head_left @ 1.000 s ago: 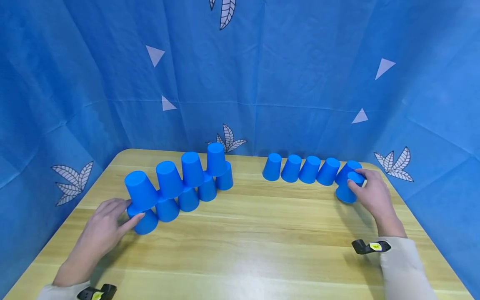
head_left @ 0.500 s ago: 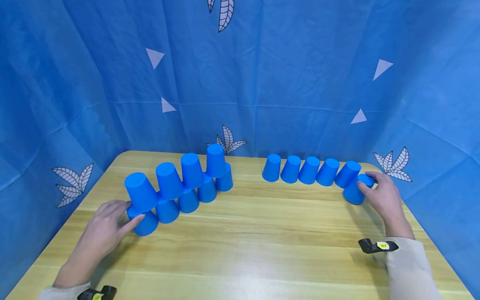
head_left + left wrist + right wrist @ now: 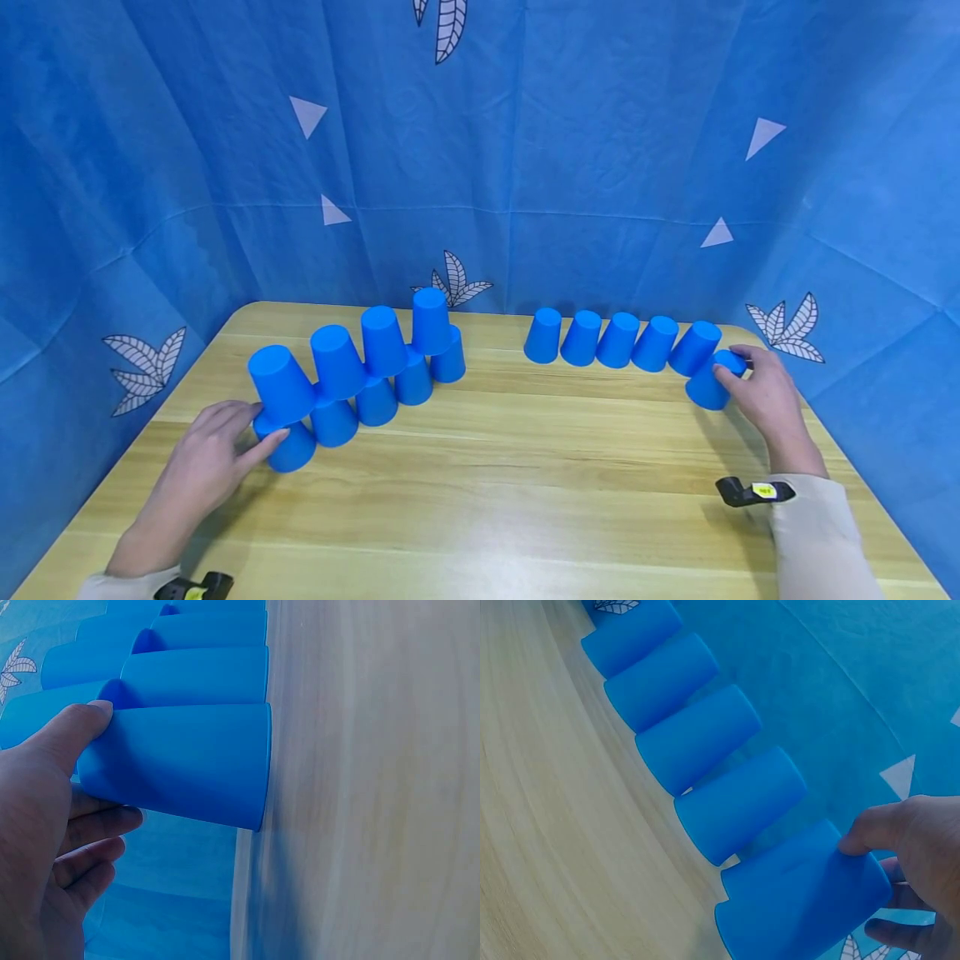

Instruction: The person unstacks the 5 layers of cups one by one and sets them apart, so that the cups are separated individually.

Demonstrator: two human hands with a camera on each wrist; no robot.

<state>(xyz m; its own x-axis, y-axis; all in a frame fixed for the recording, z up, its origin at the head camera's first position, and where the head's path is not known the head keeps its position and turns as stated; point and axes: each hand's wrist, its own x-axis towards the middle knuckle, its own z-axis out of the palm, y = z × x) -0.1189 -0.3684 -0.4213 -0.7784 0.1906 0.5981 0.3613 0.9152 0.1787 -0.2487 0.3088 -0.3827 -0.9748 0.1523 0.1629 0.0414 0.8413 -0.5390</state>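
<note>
My left hand (image 3: pixel 206 458) holds the upper end of a blue plastic cup (image 3: pixel 292 450), the nearest in the lower row at the left. Its thumb lies on the cup's side in the left wrist view, with some fingers partly hidden behind. Directly above, another upside-down cup (image 3: pixel 279 379) bridges that cup and its neighbour. Over at the right, my right hand (image 3: pixel 768 396) grips an upside-down blue cup (image 3: pixel 708 386) near its top, thumb on the near side. That cup stands at the right end of a row, close to the neighbouring cup (image 3: pixel 693 348).
Several more cups (image 3: pixel 618 340) stand upside down along the table's back right. The left stack has further upper cups (image 3: pixel 384 340) resting across lower cups (image 3: pixel 377 402). A blue patterned curtain (image 3: pixel 600 167) surrounds the wooden table (image 3: pixel 510 475) at the back and sides.
My right hand has shifted right with its cup, away from in front of the row's end cup, and has stayed nearly still over the last half second. The left hand keeps its place.
</note>
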